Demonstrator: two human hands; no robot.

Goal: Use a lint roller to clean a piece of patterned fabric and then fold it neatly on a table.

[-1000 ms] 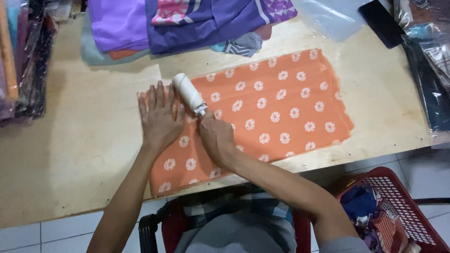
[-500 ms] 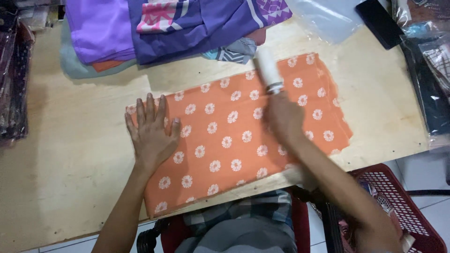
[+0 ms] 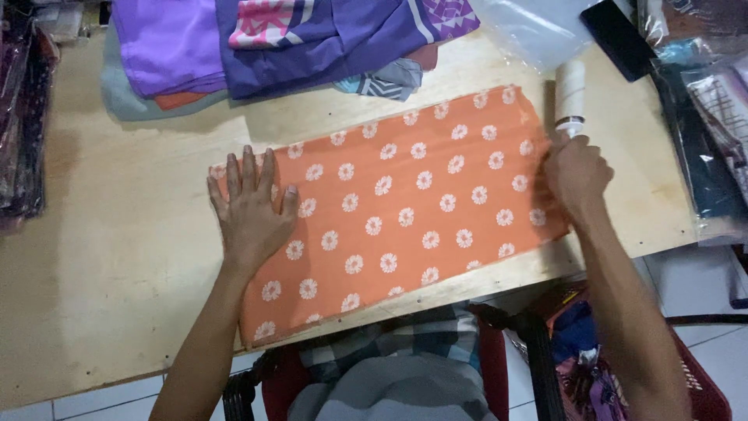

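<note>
matt orange cloth (image 3: 405, 203), pale smooth plywood table (image 3: 117, 234)

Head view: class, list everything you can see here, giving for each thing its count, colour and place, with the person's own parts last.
Folded cloth: one, orange with white flowers, flat along the table's near edge.
Lint roller: one, white, past the cloth's right end, in the right hand.
Table: one, pale wood.
Fabric pile: several pieces, purple, pink, grey, far edge.
Plastic bag: one, clear, far right.
Flat slab: one, black, far right corner.
Basket: one, red, on the floor at right.
Left hand: flat on the cloth's left end.
Right hand: grips the roller's handle.
</note>
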